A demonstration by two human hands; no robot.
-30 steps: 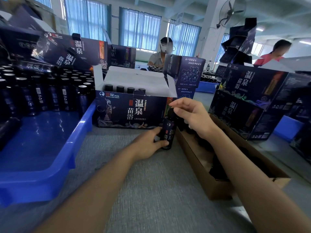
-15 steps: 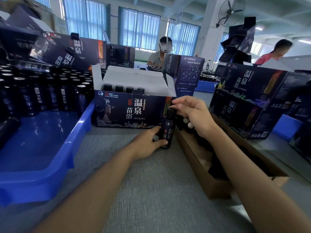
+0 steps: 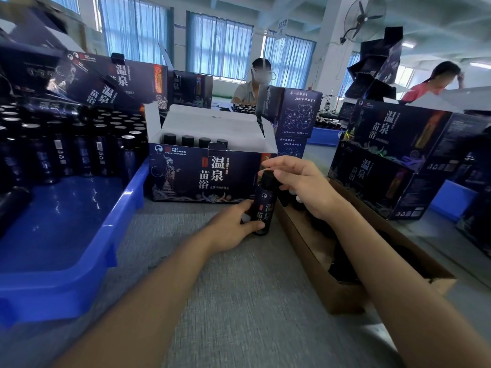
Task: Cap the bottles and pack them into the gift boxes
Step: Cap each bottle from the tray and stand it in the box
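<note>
A small dark bottle with a printed label stands upright on the grey table. My left hand grips its lower half. My right hand is at the top, thumb and forefinger pinching the black cap, its other fingers curled. Just behind stands an open dark gift box with its white flaps up. A row of capped bottles shows inside it.
A blue plastic tray on the left holds several dark bottles. A brown cardboard tray with dark caps lies under my right forearm. Closed gift boxes are stacked at right and back left. Two people work behind.
My right hand's fingers have shifted round the cap, and the forefinger now sits higher. The bottle and my left hand stay where they were.
</note>
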